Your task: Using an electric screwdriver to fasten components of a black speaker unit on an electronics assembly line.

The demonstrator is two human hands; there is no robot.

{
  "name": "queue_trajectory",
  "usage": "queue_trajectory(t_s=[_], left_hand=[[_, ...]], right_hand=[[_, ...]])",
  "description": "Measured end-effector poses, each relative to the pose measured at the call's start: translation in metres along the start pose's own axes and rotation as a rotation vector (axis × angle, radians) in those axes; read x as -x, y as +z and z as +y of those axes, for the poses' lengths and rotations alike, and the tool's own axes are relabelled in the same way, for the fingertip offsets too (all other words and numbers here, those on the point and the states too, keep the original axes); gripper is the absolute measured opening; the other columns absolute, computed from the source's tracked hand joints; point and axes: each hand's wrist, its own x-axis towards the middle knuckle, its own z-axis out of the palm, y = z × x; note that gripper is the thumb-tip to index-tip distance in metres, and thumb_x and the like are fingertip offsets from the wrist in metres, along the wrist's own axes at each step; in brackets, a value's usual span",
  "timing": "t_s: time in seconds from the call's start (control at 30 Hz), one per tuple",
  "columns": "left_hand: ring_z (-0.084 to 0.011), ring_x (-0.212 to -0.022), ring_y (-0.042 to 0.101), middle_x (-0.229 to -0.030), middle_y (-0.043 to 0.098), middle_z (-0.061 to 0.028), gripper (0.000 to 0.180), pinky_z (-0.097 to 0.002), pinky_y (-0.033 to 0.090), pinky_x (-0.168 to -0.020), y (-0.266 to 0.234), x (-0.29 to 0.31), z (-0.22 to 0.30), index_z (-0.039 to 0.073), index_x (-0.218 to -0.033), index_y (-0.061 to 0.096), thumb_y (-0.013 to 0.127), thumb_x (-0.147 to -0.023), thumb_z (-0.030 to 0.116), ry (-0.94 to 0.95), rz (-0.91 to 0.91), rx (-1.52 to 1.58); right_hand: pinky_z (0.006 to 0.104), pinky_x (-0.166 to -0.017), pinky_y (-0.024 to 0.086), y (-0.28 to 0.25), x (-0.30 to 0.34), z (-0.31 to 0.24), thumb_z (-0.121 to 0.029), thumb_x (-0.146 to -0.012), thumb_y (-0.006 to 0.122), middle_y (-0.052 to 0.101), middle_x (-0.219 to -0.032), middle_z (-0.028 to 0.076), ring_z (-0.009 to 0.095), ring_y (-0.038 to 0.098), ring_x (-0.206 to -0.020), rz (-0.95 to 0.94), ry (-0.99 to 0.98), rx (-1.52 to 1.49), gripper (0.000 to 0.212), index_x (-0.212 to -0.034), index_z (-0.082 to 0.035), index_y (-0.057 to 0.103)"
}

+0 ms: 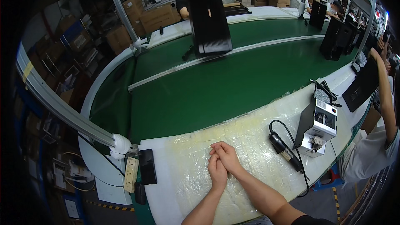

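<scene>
Clear plastic film [250, 141] lying under fingers [218, 145] resting curled and closed together, right hand [228, 156] overlapping left hand [218, 175], black corded tool [285, 151] lying apart to the right, silver-and-black machine [310, 135] standing just beside it, black phone [147, 166] lying left, green surface [233, 87] stretching ahead.

We see our left hand [217, 174] and right hand [227, 158] clasped together over the film-covered worktop [185, 183]. To their right are a black corded tool [283, 150] and a black-and-silver device [307, 127]; to their left, a black phone [147, 167] near a power strip [131, 176]. Across the green surface [187, 104], a black panel [209, 25] partly hides a co-worker [182, 3].
</scene>
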Motion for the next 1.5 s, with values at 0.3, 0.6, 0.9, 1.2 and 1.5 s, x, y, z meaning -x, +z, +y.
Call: queue_trajectory(t_s=[0.3,0.6,0.9,1.2,1.5], left_hand=[[-0.0088,-0.080,0.054,-0.086,0.062,-0.0023,0.019,-0.0227,0.044,-0.072,0.002,0.002,0.004,0.002,-0.084,0.060,0.043,-0.094,0.002,-0.031,0.000,0.044],[-0.0143,-0.085,0.056,-0.087,0.062,-0.0070,0.018,-0.0287,0.046,-0.077,0.003,0.003,-0.002,-0.001,-0.087,0.061,0.044,-0.093,0.003,-0.079,0.024,0.089],[-0.0118,-0.088,0.055,-0.092,0.061,-0.0044,0.019,-0.0266,0.045,-0.079,0.011,0.013,0.008,0.000,-0.090,0.061,0.044,-0.095,0.006,-0.036,0.034,0.050],[-0.0133,-0.069,0.059,-0.077,0.064,-0.0063,0.022,-0.0286,0.049,-0.063,-0.005,-0.047,0.050,-0.001,-0.087,0.063,0.042,-0.091,0.002,-0.284,-0.549,-0.408],[-0.0348,-0.092,0.061,-0.095,0.059,-0.0168,0.014,-0.0465,0.053,-0.077,0.068,-0.201,0.156,0.003,-0.087,0.063,0.056,-0.076,0.006,0.902,-0.843,-1.453]], right_hand=[[0.0253,-0.066,0.053,-0.002,-0.001,0.003,-0.015,-0.102,0.049,0.067,-0.086,0.008,0.013,0.064,-0.072,-0.005,-0.070,0.063,0.023,-0.107,0.003,0.062],[0.0264,-0.073,0.051,-0.003,0.001,-0.005,-0.018,-0.101,0.051,0.069,-0.087,0.008,0.013,0.063,-0.078,0.010,-0.065,0.091,0.025,-0.106,0.002,0.065],[0.0317,-0.078,0.053,-0.007,0.014,-0.017,-0.015,-0.096,0.049,0.071,-0.090,0.014,0.021,0.067,-0.084,0.018,-0.058,0.125,0.027,-0.109,0.003,0.065],[0.0379,-0.081,0.052,-0.012,0.000,-0.004,-0.021,-0.098,0.041,0.070,-0.098,0.020,0.030,0.068,-0.089,0.209,-0.021,-0.008,0.036,-0.110,0.001,0.066],[0.0315,-0.069,0.054,-0.018,0.013,-0.027,-0.016,-0.098,0.049,0.069,-0.093,0.012,0.019,0.071,-0.076,0.064,-0.029,0.139,0.028,-0.114,0.004,0.059]])
